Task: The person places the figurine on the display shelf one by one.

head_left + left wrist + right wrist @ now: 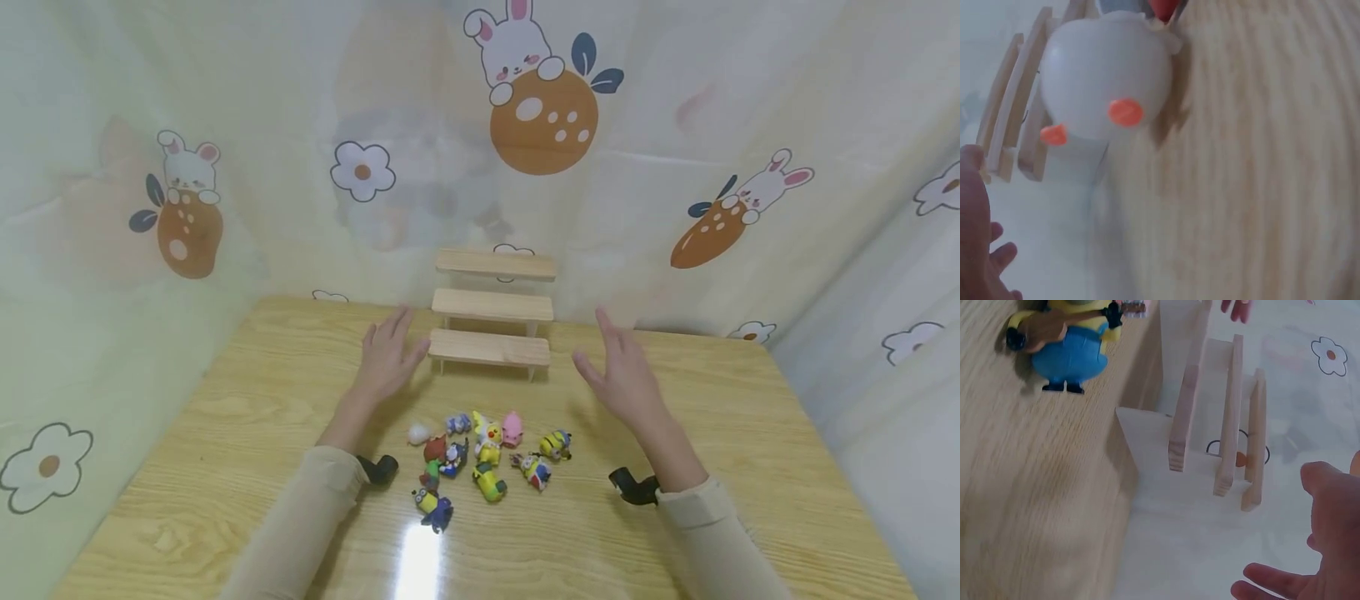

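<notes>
A three-step wooden display stand point(491, 305) stands at the back of the table. My left hand point(388, 354) is at its left side, fingers spread and thumb close to the lowest step. On the right, my right hand point(624, 375) is held apart from the stand, fingers extended and holding nothing. Several small figurines lie between my forearms, among them a yellow one with red cheeks point(487, 437), a pink pig point(512, 429) and a minion point(555, 444). A round white figurine point(1107, 75) with orange feet looms in the left wrist view. A guitar-holding minion point(1075, 344) shows in the right wrist view.
Black wrist mounts point(636, 487) jut inward from both wrists. A printed curtain point(420, 100) hangs right behind the stand and along both sides of the wooden table point(585, 550).
</notes>
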Available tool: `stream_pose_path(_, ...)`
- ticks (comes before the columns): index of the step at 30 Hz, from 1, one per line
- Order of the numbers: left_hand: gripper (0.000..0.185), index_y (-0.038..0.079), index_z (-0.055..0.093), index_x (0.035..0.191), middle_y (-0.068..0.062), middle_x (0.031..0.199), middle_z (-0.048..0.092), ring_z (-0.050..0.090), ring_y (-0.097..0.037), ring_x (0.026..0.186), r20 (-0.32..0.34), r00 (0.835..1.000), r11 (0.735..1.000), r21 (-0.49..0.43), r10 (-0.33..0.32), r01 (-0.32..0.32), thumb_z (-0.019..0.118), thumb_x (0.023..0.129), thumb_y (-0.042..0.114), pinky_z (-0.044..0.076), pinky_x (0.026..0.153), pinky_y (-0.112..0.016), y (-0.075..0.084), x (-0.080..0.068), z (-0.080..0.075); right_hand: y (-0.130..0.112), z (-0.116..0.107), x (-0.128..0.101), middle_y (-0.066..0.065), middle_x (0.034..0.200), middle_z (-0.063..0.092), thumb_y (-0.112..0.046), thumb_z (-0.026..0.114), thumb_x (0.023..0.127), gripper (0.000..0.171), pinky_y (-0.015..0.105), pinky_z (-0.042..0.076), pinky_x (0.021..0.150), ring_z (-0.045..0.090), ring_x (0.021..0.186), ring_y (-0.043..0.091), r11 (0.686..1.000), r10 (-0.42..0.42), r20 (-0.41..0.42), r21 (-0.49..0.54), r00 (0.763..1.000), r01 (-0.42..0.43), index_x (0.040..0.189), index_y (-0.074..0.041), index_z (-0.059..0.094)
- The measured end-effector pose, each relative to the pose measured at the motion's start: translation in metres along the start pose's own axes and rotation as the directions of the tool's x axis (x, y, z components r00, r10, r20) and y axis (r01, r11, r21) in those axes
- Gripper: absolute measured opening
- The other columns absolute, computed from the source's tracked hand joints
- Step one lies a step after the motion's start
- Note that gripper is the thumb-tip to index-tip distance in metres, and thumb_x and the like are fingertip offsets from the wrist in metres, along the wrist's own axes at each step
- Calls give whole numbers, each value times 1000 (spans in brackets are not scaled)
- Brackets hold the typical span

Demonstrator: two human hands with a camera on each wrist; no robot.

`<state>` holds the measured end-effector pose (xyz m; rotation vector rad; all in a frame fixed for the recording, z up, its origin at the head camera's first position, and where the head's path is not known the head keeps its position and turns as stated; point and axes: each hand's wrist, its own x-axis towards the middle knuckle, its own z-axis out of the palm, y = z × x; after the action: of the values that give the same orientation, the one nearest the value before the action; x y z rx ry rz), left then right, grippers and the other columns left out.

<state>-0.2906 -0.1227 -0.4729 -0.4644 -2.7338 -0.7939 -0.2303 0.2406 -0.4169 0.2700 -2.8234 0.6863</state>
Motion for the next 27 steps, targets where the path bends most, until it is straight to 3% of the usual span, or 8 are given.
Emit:
stream_pose_path(6,70,8,24,150,-12,156,26,26,-33,142,22,1000,999,-31,-16,17,36,98,54,11,113,-63,-4,0,8,-3,10,-3,32,145,31,-46,51,95,82,65,29,104,32,132,51,999,2,70,35,998,-4,154,-16,3)
stream_pose_path(14,69,9,25,150,-10,157,23,22,-32,144,77,997,984,-175,-19,33,39,98,53,13,113,-63,-9,1,16,-10,20,-4,31,140,40,-44,48,97,66,62,38,99,41,127,48,999,21,251,-36,968,-12,150,-9,28)
stream_pose_path(18,68,8,25,150,-12,157,23,22,-35,143,83,996,969,-245,10,11,40,98,50,14,111,-66,-7,3,20,-11,21,-7,28,136,48,-40,49,98,59,59,41,98,47,124,45,999,25,341,-32,940,-15,144,-6,39)
stream_pose_path(21,68,11,25,151,-9,157,22,21,-32,144,99,995,956,-293,4,25,42,98,50,14,113,-63,-6,2,21,-12,23,-10,26,132,53,-36,51,98,56,55,45,95,53,118,41,999,-25,411,31,911,14,142,-4,42)
stream_pose_path(27,70,13,25,151,-8,155,28,34,-30,139,158,987,893,-443,-8,78,49,96,49,26,114,-52,-11,1,22,-14,23,-11,22,128,57,-29,56,96,52,49,49,92,57,114,36,988,-115,536,149,836,41,139,-2,45)
